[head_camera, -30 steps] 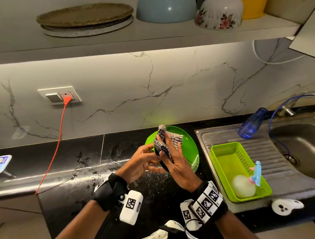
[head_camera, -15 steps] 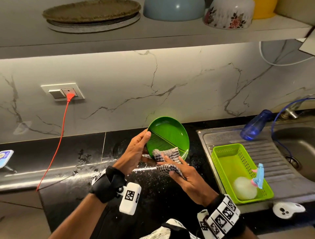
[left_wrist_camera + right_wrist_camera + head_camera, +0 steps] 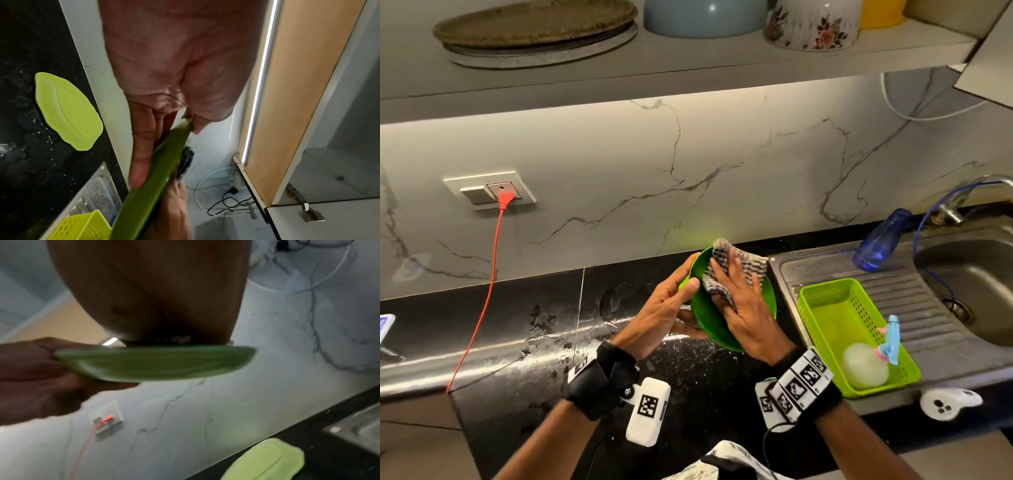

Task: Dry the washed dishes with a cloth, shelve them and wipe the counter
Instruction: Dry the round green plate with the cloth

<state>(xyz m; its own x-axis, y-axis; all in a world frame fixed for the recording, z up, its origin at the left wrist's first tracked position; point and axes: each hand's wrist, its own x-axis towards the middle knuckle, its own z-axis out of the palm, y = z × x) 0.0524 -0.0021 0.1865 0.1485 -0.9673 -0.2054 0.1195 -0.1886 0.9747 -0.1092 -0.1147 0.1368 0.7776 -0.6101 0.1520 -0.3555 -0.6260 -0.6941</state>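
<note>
A green plate (image 3: 707, 320) is held tilted above the wet black counter (image 3: 544, 329). My left hand (image 3: 681, 294) pinches its left rim, thumb on the front and fingers behind. My right hand (image 3: 739, 287) lies flat on the plate's face, its straight fingers pressing a checked cloth (image 3: 743, 262) against the upper part. In the left wrist view the plate (image 3: 148, 186) shows edge-on between thumb and fingers, with the cloth (image 3: 186, 162) behind it. The right wrist view is blurred, with the plate (image 3: 156, 363) under my palm.
A lime basket (image 3: 822, 298) holding a white scrubber stands on the drainboard beside the sink (image 3: 969, 281). A blue bottle (image 3: 880, 240) lies behind it. The shelf (image 3: 722, 58) above holds bowls and round trays. A light green lid (image 3: 68, 110) lies on the counter; a red cable (image 3: 486, 291) hangs at left.
My right hand has slid the cloth from the plate's lower rim up to its upper part. The left hand has turned the plate's face more toward me.
</note>
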